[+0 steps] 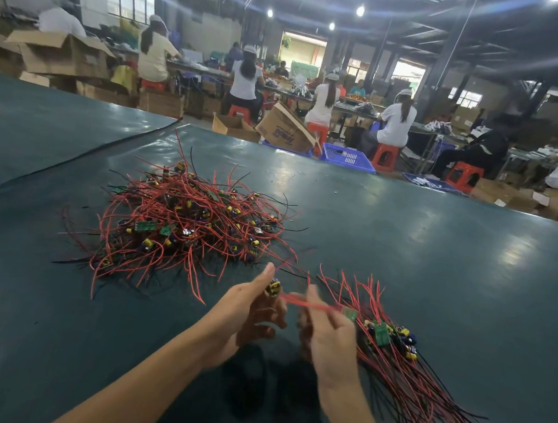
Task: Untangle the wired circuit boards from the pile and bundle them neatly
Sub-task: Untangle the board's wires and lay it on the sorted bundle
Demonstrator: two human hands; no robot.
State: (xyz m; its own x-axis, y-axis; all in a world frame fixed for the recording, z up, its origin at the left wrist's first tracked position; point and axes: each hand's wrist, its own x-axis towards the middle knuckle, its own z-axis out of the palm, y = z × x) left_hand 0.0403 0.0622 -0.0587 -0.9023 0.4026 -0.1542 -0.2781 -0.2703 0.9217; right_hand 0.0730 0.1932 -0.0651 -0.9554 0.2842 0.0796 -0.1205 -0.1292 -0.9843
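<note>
Tangled pile (183,225) of wired boards lies centre-left on the green table (439,245). Sorted bundle (398,368) lies lower right, wires fanned toward the bottom edge. Lower centre: left hand (242,314) grips one board (274,286); right hand (329,337), blurred, pinches the red wire (309,305) stretched between the hands.

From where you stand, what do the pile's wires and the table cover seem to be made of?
Wires: flexible red and black plastic-looking insulation, smooth; they bend in loose curves. Table cover: probably vinyl or coated fabric, dark green, glossy; it reflects overhead light and creases.
</note>
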